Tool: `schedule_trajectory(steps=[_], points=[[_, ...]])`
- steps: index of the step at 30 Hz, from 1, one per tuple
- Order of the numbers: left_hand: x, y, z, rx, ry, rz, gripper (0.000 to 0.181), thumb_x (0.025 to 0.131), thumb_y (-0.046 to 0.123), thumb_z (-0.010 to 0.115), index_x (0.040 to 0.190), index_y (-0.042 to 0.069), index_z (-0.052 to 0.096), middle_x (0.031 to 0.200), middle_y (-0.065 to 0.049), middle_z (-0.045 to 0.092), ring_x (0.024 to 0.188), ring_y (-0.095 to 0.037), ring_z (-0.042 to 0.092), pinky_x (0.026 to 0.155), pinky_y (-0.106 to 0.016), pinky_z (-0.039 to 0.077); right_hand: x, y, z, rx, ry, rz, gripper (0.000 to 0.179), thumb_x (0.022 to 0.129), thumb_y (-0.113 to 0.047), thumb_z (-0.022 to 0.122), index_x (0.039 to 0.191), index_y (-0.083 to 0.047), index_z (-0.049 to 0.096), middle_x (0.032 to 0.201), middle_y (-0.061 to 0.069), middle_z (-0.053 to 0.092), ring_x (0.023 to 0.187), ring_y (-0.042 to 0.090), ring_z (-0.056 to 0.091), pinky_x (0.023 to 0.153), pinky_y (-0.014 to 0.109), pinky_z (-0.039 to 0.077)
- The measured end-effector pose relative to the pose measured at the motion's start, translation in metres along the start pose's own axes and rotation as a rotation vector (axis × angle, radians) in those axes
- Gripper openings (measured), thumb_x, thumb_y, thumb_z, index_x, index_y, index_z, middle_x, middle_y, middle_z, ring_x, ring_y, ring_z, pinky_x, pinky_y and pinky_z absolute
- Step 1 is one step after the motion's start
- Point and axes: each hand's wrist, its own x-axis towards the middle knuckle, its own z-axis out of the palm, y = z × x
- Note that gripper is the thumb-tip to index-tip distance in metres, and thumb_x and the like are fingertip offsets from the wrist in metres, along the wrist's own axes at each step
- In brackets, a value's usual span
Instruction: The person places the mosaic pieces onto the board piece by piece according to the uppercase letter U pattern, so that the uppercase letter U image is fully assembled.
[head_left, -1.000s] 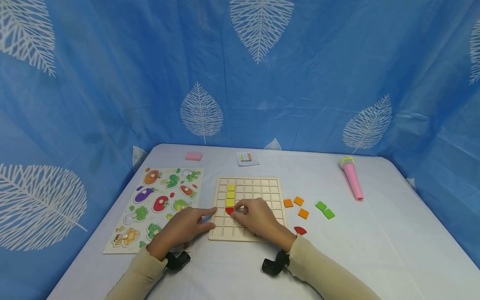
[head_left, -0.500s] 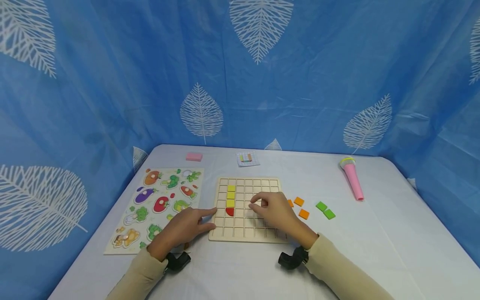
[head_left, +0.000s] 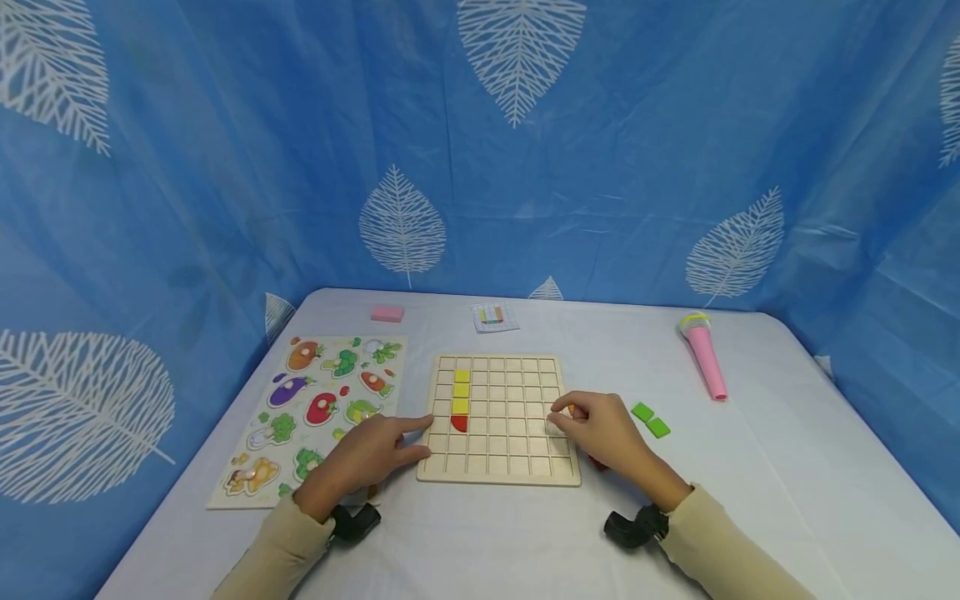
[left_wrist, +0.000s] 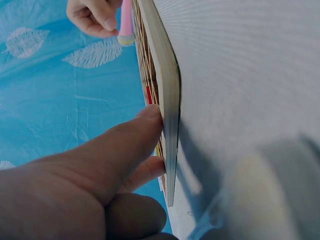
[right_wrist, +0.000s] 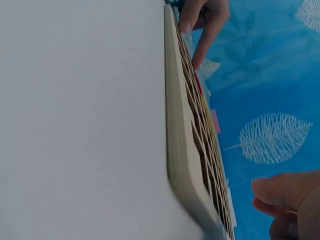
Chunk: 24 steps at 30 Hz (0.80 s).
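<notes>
In the head view a wooden grid board lies flat on the table. A column of three yellow square tiles sits in its left part, with a red quarter-round tile directly below them. My left hand touches the board's left edge with thumb and index finger extended; its other fingers are curled in the left wrist view. Over the board's right edge is my right hand, fingers loosely bent, thumb and index tips close together with nothing visible between them. It mostly hides an orange tile and a second red tile.
Two green square tiles lie right of my right hand, and a pink toy microphone lies farther right. Behind the board are a small pattern card and a pink block. A vegetable puzzle board lies left, partly under my left forearm.
My right hand has left the red tile in the grid and moved right across the board to its right edge, now covering the orange tiles. My left hand has stayed in place.
</notes>
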Motion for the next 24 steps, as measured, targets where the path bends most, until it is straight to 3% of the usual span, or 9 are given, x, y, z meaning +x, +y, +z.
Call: schedule_trajectory(steps=[11, 24], points=[[0.001, 0.003, 0.000, 0.021, 0.017, -0.002, 0.056, 0.094, 0.037, 0.074, 0.145, 0.021, 0.060, 0.058, 0.003, 0.043, 0.045, -0.015, 0.041, 0.046, -0.027, 0.032, -0.022, 0.029, -0.019, -0.048, 0.037, 0.046, 0.006, 0.088, -0.019, 0.081, 0.092, -0.017, 0.078, 0.052, -0.010, 0.038, 0.044, 0.007, 0.033, 0.046, 0.025, 0.028], [0.000, 0.005, -0.002, 0.022, 0.010, -0.023, 0.056, 0.094, 0.037, 0.075, 0.146, 0.022, 0.060, 0.060, 0.002, 0.044, 0.047, -0.016, 0.043, 0.047, -0.027, 0.032, -0.047, 0.068, -0.068, -0.224, 0.183, 0.104, 0.016, 0.088, -0.016, 0.081, 0.102, -0.009, 0.079, 0.055, -0.006, 0.037, 0.048, 0.012, 0.035, 0.046, 0.026, 0.028]])
